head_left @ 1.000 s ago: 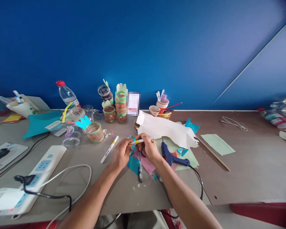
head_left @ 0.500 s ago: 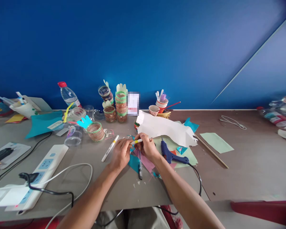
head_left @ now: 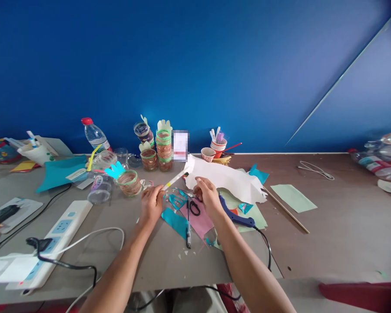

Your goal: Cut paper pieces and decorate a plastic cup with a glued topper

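Observation:
My left hand (head_left: 151,203) is closed around the lower end of a white marker with a yellow band (head_left: 176,178). The marker slants up and to the right, over the table toward the white paper (head_left: 221,176). My right hand (head_left: 207,193) hovers at the paper's near edge with its fingers curled in; whether something small sits in them is hidden. Between my hands lie scissors with black handles (head_left: 194,208), a black pen (head_left: 188,237), a pink sheet (head_left: 203,221) and cut blue paper (head_left: 176,221). Just right of my right hand rests a blue glue gun (head_left: 237,216).
Twine-wrapped jars (head_left: 164,150) stand at the back, one with a blue paper crown (head_left: 129,184) nearer. A power strip (head_left: 57,241) with cables lies left. Paper cups with pens (head_left: 218,145), a wooden stick (head_left: 289,213) and a pale green sheet (head_left: 293,198) are to the right.
My hands have moved apart. The marker, held between both before, is now in my left hand alone and has tilted upward. The scissors have come into view; the other marker is now mostly hidden.

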The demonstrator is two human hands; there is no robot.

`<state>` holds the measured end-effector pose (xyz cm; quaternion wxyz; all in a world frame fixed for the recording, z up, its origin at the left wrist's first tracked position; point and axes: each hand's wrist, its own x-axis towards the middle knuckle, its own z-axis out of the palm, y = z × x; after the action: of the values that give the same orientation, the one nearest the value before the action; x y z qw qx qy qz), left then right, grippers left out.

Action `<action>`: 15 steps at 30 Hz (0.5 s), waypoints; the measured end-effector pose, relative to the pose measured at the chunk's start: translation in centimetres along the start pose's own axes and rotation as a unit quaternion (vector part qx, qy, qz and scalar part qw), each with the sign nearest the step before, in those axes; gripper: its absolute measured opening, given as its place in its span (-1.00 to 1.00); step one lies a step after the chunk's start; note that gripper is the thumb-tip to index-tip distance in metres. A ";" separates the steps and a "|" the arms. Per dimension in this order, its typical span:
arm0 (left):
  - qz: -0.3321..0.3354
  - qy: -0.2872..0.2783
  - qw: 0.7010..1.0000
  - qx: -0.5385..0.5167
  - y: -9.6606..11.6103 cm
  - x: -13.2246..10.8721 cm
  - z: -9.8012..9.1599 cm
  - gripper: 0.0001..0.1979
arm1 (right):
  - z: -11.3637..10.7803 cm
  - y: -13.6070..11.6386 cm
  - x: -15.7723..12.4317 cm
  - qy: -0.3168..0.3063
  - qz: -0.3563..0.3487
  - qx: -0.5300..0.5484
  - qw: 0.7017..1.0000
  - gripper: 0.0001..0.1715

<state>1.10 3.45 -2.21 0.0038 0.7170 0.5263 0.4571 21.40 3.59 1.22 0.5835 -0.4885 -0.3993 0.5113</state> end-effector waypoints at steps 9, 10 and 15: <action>-0.057 -0.032 0.989 0.131 -0.3 -0.2 -0.2 -0.73 | -0.4 0.2 -0.8 -0.107 -0.128 -0.421 0.892 -0.74; -0.047 -0.043 0.988 0.138 -0.1 -0.2 -0.4 -0.74 | -0.5 0.2 -0.8 -0.110 -0.131 -0.439 0.882 -0.73; -0.001 0.005 0.991 0.137 0.5 0.2 -1.6 -0.79 | -1.3 0.2 -0.1 -0.085 -0.144 -0.447 0.879 -0.66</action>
<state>0.43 2.64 -0.96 -0.0966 0.7083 0.5845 0.3839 22.57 3.23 0.82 0.3341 -0.5891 -0.6992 0.2291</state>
